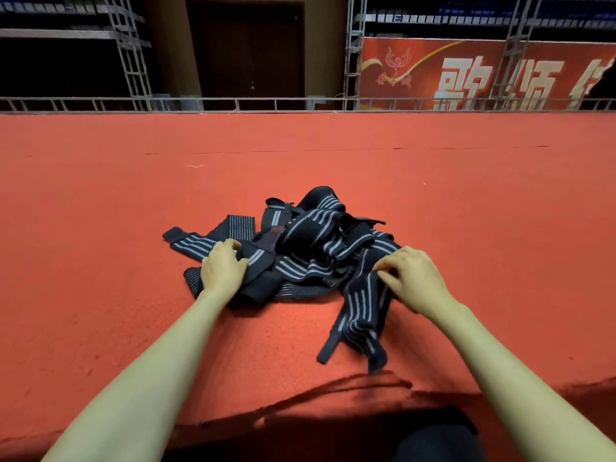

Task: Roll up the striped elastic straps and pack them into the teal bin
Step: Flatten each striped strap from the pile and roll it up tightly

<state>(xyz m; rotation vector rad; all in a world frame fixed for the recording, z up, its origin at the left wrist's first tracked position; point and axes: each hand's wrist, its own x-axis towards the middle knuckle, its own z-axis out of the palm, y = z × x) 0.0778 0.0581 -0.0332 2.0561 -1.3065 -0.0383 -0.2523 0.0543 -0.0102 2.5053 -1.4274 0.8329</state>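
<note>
Loose heap of striped elastic straps [310,248] on a red felt-like carpet [100,201], fuzzy nap, flat and wide, front edge draping over into dark folds. Straps are dark navy or black woven bands, ribbed stretch texture, each with pale grey stripes running lengthwise (three or four per band where it can be read). All unrolled, tangled and overlapping, so an exact count isn't possible; at least five or six bands. Some ends finish in plain dark tabs with no stripes. One strap [360,315] trails out of the heap toward the carpet's near edge, twisted, its tab end lying flat.

Two bare hands, forearms bare. Left hand [223,266] sits on the heap's left side, fingers curled down onto a folded dark band; whether it truly grips can't be told. Right hand [411,278] is on the heap's right side, fingertips pinched together on the upper part of the trailing strap.

Behind the carpet: a grey metal truss rail [233,104], two upright truss towers, a dark wooden door [245,51], one red banner [483,75] with large pale characters.
</note>
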